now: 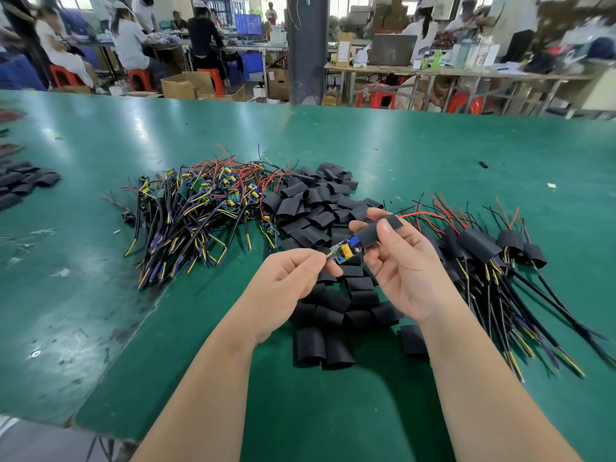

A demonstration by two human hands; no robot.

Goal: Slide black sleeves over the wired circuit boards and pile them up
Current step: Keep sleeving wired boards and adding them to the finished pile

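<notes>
On a green counter (100, 295), bare wired boards (200, 208) lie heaped at 10 o'clock beside loose black sleeves (316, 201). At centre, the left hand (283, 285) pinches a circuit board (345, 251) by its wires. The right hand (403, 271), fingers curled, grips a sleeve (378, 232) half over it. Sleeved boards (493, 255) pile at 3 o'clock. Cardboard boxes (186, 85) stand behind, contents unseen.

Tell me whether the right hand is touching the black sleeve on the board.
Touching. In the head view the right hand pinches the black sleeve between thumb and fingers, partway over the circuit board.
</notes>
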